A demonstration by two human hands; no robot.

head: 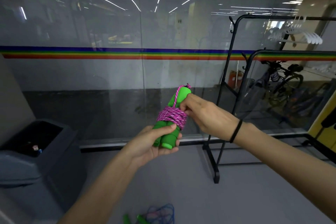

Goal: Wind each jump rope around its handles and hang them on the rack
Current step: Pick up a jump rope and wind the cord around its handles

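1. A glass wall (91, 23) fills the background, crossed by a rainbow stripe (91, 53).
2. A grey floor (236, 196) lies below it.
3. A black garment rack (211, 164) stands to the right by the glass, with white hangers (300, 34) on its top bar.
4. A dark grey bin (54, 151) sits to the left; the print on the small items inside is too small to read.
5. The left hand (151, 145) has its fingers wrapped round the lower ends of two bright green handles (167, 138), held side by side in mid-air.
6. The right hand (205, 114) has its fingers pinching the pink-and-purple braided rope (171, 117), which is coiled thickly round the handles' middle; one strand runs up to the top end.
7. A blue jump rope (160, 212) with green handles lies loose on the floor.
8. A black hair tie (236, 131) circles the right wrist.
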